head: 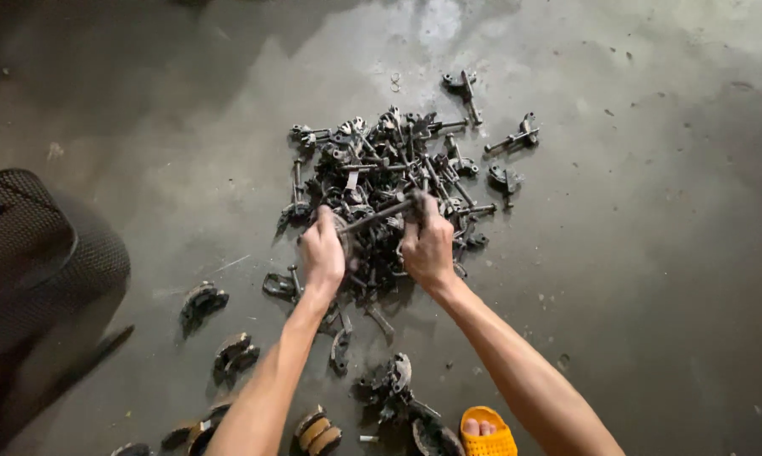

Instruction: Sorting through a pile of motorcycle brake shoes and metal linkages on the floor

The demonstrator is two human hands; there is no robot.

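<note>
An orange sandal (487, 432) sits nearest on the concrete floor (651, 279). Beyond it, left hand (323, 253) and right hand (428, 245) each grasp the metal rod (379, 215), fingers clenched. Its long axis slants up rightward over the greasy parts pile (385, 160).

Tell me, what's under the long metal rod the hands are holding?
Under the rod, held by the left hand and right hand, sits a pile of dark, greasy metal parts on the concrete floor. The hands cover the parts directly beneath them.
</note>
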